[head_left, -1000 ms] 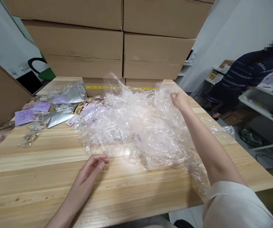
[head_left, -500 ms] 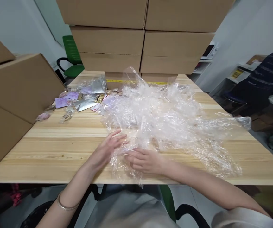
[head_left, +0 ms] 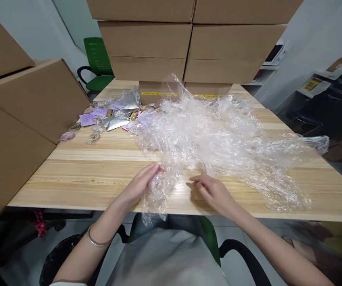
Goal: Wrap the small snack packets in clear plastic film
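A large crumpled heap of clear plastic film (head_left: 200, 131) spreads over the middle of the wooden table (head_left: 93, 174). My left hand (head_left: 144, 180) is closed on a strip of this film at the heap's near left side, thumb on top and the other fingers partly hidden. That strip's lower end hangs over the table's front edge. To the right, my right hand (head_left: 214, 190) hovers just in front of the heap, its index finger stretched out and thumb apart, with nothing visible in it.
Small packets, with lilac cards (head_left: 87, 120) and silver pouches (head_left: 115, 122) among them, lie at the back left. Cardboard boxes (head_left: 147, 43) are stacked behind, and another box (head_left: 25, 107) stands left. A yellow tape line (head_left: 159, 94) crosses the rear box. A person (head_left: 337, 95) is at far right.
My right hand came back from the heap's far right to the near side, then moved right, away from my left hand. My left hand moved onto the film. The view swung left and down.
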{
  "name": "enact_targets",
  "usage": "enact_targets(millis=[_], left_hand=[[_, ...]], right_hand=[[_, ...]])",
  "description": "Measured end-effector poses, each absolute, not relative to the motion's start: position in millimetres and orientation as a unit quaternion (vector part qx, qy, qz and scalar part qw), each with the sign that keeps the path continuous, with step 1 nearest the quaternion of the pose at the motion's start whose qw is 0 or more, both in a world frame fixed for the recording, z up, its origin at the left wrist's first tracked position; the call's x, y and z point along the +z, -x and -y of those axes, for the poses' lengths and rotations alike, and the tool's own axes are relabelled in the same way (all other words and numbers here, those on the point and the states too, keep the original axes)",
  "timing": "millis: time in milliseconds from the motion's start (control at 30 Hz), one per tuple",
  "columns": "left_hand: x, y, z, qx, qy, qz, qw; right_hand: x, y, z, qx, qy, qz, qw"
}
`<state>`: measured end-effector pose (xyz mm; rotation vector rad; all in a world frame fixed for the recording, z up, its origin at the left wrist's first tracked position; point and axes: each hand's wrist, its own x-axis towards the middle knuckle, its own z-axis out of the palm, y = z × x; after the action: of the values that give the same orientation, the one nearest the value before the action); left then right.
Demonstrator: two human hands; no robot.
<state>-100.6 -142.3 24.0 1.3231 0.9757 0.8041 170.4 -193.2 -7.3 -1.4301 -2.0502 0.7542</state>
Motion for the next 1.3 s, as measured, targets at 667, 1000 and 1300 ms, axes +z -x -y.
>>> enact_targets(millis=[667,1000,1300], left_hand=[[-6.0,127.7,160.3,0.391,-0.430,-0.509,0.635],[13.7,103.8,125.1,0.285,-0.469,-0.510,0.662],[34.4,90.7,141.0,0.315,-0.501,-0.444,0.673]], right_hand=[[-7.6,-194.3,168.6,0.494,0.613,0.317,0.528],[7.4,-175.2,169.4,0.504,0.582,0.496,0.402],[7.7,-147.9,168.2,0.228,0.520,0.715,0.408]])
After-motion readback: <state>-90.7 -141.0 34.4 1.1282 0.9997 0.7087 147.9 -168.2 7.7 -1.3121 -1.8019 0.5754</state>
